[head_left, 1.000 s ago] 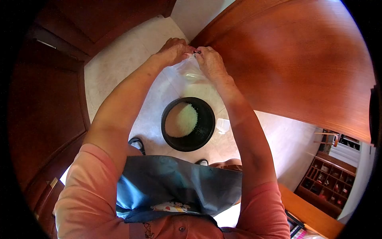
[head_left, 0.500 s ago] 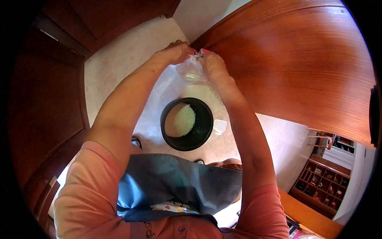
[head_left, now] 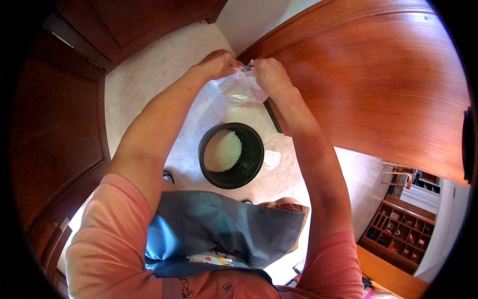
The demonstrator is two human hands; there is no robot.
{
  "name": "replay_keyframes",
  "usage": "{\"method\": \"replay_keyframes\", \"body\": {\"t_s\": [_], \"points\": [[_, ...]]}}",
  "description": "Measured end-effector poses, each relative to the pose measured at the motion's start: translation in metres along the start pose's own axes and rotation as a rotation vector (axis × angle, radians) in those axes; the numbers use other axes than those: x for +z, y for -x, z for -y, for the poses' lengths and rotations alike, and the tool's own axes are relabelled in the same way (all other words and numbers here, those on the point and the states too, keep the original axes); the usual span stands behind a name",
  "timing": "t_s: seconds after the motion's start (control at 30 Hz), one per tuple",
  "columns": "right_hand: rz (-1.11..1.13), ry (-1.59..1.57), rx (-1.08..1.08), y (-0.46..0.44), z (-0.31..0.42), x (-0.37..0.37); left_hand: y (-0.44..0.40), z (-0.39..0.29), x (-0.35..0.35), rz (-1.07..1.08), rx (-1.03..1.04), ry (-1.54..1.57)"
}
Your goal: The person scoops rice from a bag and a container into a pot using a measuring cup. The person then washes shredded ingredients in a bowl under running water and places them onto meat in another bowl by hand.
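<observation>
Your right hand [head_left: 271, 74] has drawn slightly right, away from your left hand [head_left: 220, 65]. Both pinch the clear bag [head_left: 241, 92] by its far edge, beyond the pot [head_left: 254, 154] of rice [head_left: 228, 150]. Pulling too hard could tear the thin plastic.

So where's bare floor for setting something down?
Floor between the dark cabinet and left arm, and between the right arm and compartmented unit. Crowded: around the black pot, with a white item at its right, and both hands on the clear bag beyond.
</observation>
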State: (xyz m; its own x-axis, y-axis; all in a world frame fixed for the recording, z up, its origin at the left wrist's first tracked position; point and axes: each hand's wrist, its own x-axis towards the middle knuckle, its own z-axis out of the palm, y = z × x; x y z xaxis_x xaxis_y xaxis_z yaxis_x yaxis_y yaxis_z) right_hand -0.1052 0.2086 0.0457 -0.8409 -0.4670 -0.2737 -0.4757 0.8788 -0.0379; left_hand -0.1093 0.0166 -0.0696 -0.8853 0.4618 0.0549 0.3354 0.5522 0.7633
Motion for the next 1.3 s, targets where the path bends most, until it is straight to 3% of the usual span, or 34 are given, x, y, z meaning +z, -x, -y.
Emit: {"method": "replay_keyframes", "body": {"t_s": [0.23,0.33,0.57,0.67,0.77,0.87,0.97,1.0,1.1,1.17,1.2,1.3], "points": [[-0.067,0.230,-0.113,-0.004,0.037,-0.015,-0.008,-0.011,-0.010,0.080,-0.102,-0.117],[0.036,0.290,-0.079,-0.002,0.045,-0.034,-0.009,-0.011,-0.008,0.044,-0.074,-0.107],[-0.015,0.222,-0.071,-0.009,0.036,-0.027,-0.009,-0.013,-0.005,-0.037,-0.125,-0.053],[-0.024,0.268,-0.105,-0.013,0.038,-0.018,-0.007,-0.027,-0.020,0.097,-0.185,-0.181],[0.035,0.291,-0.111,-0.016,0.041,-0.008,-0.005,-0.032,-0.019,0.015,-0.206,-0.112],[-0.054,0.264,-0.151,-0.016,0.039,0.002,-0.012,-0.020,-0.010,0.005,-0.162,-0.157],[-0.027,0.182,-0.029,-0.016,0.029,0.023,-0.007,-0.031,-0.017,0.020,-0.210,-0.166],[-0.095,0.140,-0.029,-0.018,0.013,0.037,-0.009,-0.019,-0.009,-0.078,-0.179,-0.085],[-0.363,0.002,0.043,0.014,0.011,0.016,-0.029,0.008,0.002,-0.395,0.221,-0.083],[-0.537,-0.137,0.019,0.046,0.007,-0.011,-0.029,-0.005,0.011,-0.499,0.120,-0.210],[-0.484,-0.247,-0.028,0.065,0.000,-0.025,-0.033,-0.002,0.013,-0.472,0.162,-0.185],[-0.104,-0.360,0.138,0.125,-0.015,-0.023,-0.043,0.008,0.030,-0.454,0.135,-0.232]]}}
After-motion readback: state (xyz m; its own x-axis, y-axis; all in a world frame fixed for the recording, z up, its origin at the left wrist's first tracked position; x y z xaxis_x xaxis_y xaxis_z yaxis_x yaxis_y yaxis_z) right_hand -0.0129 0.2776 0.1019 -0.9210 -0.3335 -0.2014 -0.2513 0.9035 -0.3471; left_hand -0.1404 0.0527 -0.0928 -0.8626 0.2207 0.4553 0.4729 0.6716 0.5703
